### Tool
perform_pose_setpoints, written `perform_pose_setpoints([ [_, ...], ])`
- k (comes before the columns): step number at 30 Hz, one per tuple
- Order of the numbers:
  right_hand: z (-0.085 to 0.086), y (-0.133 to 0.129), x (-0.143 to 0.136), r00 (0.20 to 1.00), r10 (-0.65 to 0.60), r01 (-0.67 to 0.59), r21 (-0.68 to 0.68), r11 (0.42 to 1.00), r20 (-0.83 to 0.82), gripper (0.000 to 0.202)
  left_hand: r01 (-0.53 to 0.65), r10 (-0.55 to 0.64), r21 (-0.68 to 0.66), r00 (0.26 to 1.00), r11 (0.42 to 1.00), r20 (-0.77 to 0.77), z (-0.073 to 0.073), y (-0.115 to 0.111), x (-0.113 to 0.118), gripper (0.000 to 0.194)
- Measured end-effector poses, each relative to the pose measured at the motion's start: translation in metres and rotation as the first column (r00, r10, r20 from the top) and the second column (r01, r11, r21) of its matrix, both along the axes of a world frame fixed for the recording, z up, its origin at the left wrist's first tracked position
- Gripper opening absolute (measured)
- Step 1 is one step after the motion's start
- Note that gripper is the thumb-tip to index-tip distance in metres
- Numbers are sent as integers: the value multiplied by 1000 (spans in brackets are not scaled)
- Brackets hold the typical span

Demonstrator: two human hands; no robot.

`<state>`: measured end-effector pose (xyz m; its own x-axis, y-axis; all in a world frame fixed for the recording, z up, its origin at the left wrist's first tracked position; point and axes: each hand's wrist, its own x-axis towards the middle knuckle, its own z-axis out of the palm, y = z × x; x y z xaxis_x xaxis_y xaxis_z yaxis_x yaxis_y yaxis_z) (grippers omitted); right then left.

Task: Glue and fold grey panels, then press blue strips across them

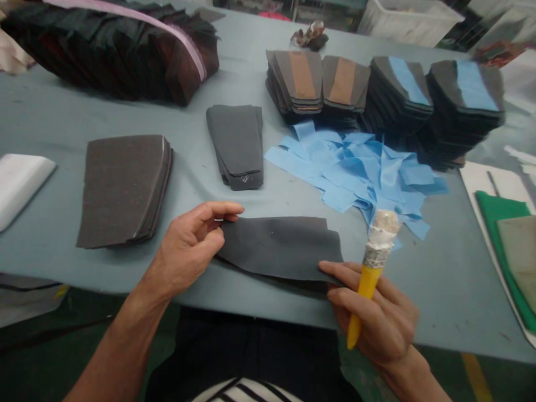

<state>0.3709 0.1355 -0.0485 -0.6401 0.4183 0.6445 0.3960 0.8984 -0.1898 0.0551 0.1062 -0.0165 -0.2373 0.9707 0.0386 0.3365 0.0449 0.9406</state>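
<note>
A dark grey panel (280,248) lies across the front of the table, with another dark layer under its lower edge. My left hand (195,245) pinches its left end between thumb and fingers. At its lower right corner, my right hand (372,312) grips the panel with thumb and forefinger. That same hand also carries a brush (371,279) with a yellow handle, its whitish bristles pointing up and away. Beyond the panel are a small stack of grey pieces (238,142) and a loose heap of light blue strips (355,167).
A stack of larger dark panels (121,190) is at the left, beside a white object (20,184). Piles with brown strips (301,75) and blue strips (473,84) stand at the back right. A strapped dark bundle (113,50) lies back left; green cloth (502,240) is far right.
</note>
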Motion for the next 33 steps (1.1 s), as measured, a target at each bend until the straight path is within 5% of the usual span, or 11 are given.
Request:
perform_pose_setpoints([
  [6,-9,-11,-5,1000,-6,6,-61,998,1,18,-91,91,15,994,996,-52,2,-1,2,27],
  [14,-2,-15,-12,997,-65,70,-115,991,45,18,-146,143,15,934,989,-326,-1,-10,6,28],
  [18,2,-16,-15,994,-103,106,-135,985,33,15,-72,122,141,916,987,-383,6,-17,16,25],
  [22,3,-19,-14,995,-95,97,-204,974,18,9,-134,216,230,899,964,-382,10,-27,23,25],
  [28,-1,-21,-12,992,-129,123,-235,964,-9,12,39,126,262,802,964,-583,-7,-28,12,28],
  [30,-1,-21,-12,990,-139,129,-246,961,-22,14,52,133,268,766,962,-629,-7,-30,18,30],
  [33,1,-22,-13,987,-154,136,-269,954,-49,14,225,-1,245,739,943,-674,-5,-32,39,31],
])
